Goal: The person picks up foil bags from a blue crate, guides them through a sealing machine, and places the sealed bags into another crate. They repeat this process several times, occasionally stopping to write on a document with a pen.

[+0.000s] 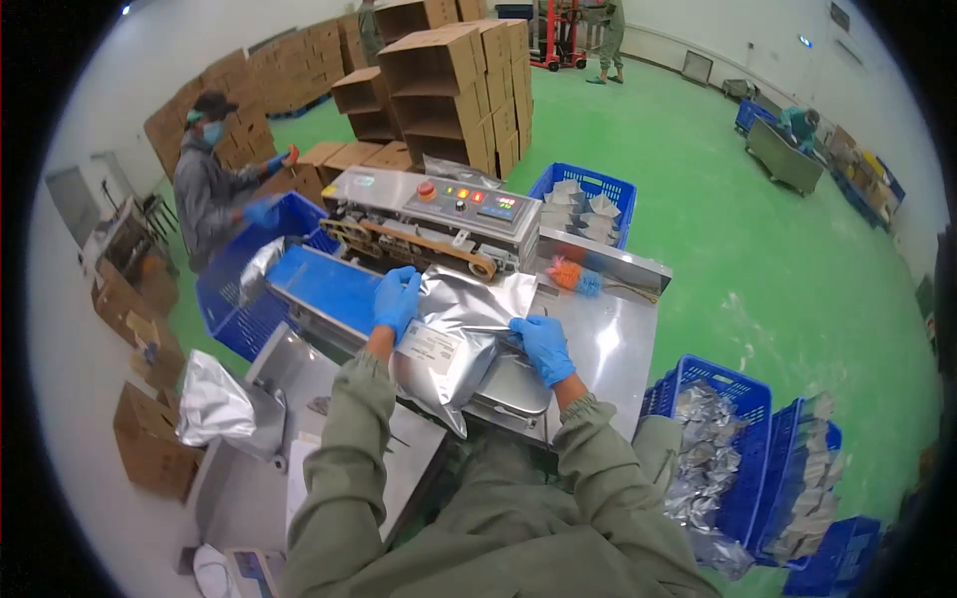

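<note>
A filled silver foil bag (pixel 454 369) with a white printed label lies tilted at the front of a band sealing machine (pixel 429 214). My left hand (pixel 397 301), in a blue glove, is closed on the bag's upper left edge, close to the machine's blue conveyor belt (pixel 317 287). On the other side, my gloved right hand (pixel 544 349) pinches the bag's right edge, above the steel table (pixel 608 349). The bag's open end spreads flat between both hands, just below the machine's rollers. Lit displays and a red button (pixel 427 190) show on the machine's top.
An orange and blue brush (pixel 576 277) lies right of the machine. Another foil bag (pixel 227 409) rests on a steel tray at left. Blue crates (pixel 723 374) of foil bags stand at right. Beyond the conveyor is a co-worker (pixel 209 184); stacked cartons (pixel 439 70) rise behind.
</note>
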The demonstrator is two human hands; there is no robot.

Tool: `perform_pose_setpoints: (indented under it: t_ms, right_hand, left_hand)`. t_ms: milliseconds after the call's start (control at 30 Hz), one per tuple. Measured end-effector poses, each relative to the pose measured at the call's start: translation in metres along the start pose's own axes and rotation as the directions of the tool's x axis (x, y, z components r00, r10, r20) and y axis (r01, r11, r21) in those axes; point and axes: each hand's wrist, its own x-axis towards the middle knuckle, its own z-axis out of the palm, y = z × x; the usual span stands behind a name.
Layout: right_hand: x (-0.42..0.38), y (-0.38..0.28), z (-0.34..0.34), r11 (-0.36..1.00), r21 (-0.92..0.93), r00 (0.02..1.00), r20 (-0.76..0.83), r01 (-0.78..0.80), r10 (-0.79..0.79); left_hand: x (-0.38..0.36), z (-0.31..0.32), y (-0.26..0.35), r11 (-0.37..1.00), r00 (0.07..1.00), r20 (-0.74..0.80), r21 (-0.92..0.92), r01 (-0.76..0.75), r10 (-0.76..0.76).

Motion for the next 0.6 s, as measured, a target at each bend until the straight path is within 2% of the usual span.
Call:
perform_pose_setpoints:
  t_ms: [33, 67, 100, 133, 200, 233, 267, 333, 367, 400, 433, 467, 500, 567, 600]
  right_hand:
    - [0.001, -0.005, 0.012, 0.997, 0.081, 1.0, 0.022, -0.017, 0.016]
    - [0.001, -0.007, 0.021, 0.986, 0.162, 0.999, 0.042, -0.04, 0.033]
    - [0.005, -0.002, 0.029, 0.993, 0.112, 0.998, 0.054, -0.022, 0.016]
    - [0.0, 0.0, 0.034, 0.99, 0.139, 0.999, 0.027, -0.032, 0.028]
    - [-0.017, -0.002, 0.032, 0.978, 0.186, 0.995, -0.003, 0.097, -0.098]
    - [-0.035, -0.008, 0.018, 0.987, 0.121, 0.994, 0.022, 0.107, -0.111]
    - [-0.056, -0.015, -0.001, 0.987, 0.129, 0.995, -0.028, 0.097, -0.094]
    - [-0.101, -0.015, -0.047, 0.995, 0.064, 0.99, -0.124, 0.075, -0.067]
    - [-0.12, 0.009, -0.075, 0.989, 0.062, 0.963, -0.243, 0.133, -0.114]
    - [-0.139, 0.029, -0.107, 0.988, -0.119, 0.934, -0.335, 0.093, -0.128]
    - [-0.163, 0.048, -0.145, 0.957, -0.29, 0.902, -0.415, -0.002, -0.123]
    - [-0.197, 0.063, -0.183, 0.921, -0.382, 0.858, -0.496, -0.078, -0.133]
    - [-0.228, 0.093, -0.222, 0.915, -0.349, 0.733, -0.673, -0.202, -0.094]
    - [-0.307, 0.148, -0.287, 0.714, -0.368, 0.52, -0.854, -0.595, -0.007]
    - [-0.348, 0.153, -0.301, 0.675, -0.32, 0.405, -0.913, -0.665, -0.033]
  left_hand:
    - [-0.006, -0.009, 0.012, 1.0, 1.0, 0.011, 0.017, -0.025, 0.025]
    - [-0.013, -0.015, 0.026, 0.994, 0.998, -0.02, -0.088, -0.067, 0.066]
    - [-0.025, -0.021, 0.04, 0.976, 0.994, -0.044, -0.191, -0.107, 0.1]
    - [-0.04, -0.027, 0.06, 0.976, 0.992, -0.012, -0.181, -0.122, 0.122]
    - [-0.074, -0.037, 0.102, 0.971, 0.977, 0.157, -0.216, -0.107, 0.142]
    - [-0.089, -0.035, 0.111, 0.966, 0.963, 0.204, -0.226, -0.129, 0.176]
    - [-0.104, -0.032, 0.119, 0.958, 0.942, 0.258, -0.243, -0.15, 0.213]
    - [-0.131, -0.023, 0.13, 0.912, 0.908, 0.366, -0.409, -0.04, 0.204]
    - [-0.142, -0.012, 0.127, 0.909, 0.911, 0.346, -0.411, -0.068, 0.224]
    - [-0.149, -0.005, 0.118, 0.906, 0.905, 0.346, -0.414, -0.088, 0.246]
    - [-0.154, 0.0, 0.11, 0.934, 0.906, 0.375, -0.352, -0.056, 0.196]
    - [-0.159, 0.007, 0.108, 0.958, 0.901, 0.408, -0.287, -0.029, 0.15]
    - [-0.165, 0.017, 0.116, 0.962, 0.877, 0.455, -0.272, -0.025, 0.151]
    - [-0.177, 0.035, 0.129, 0.965, 0.841, 0.525, -0.263, 0.01, 0.134]
    - [-0.178, 0.036, 0.128, 0.965, 0.832, 0.543, -0.258, 0.036, 0.114]
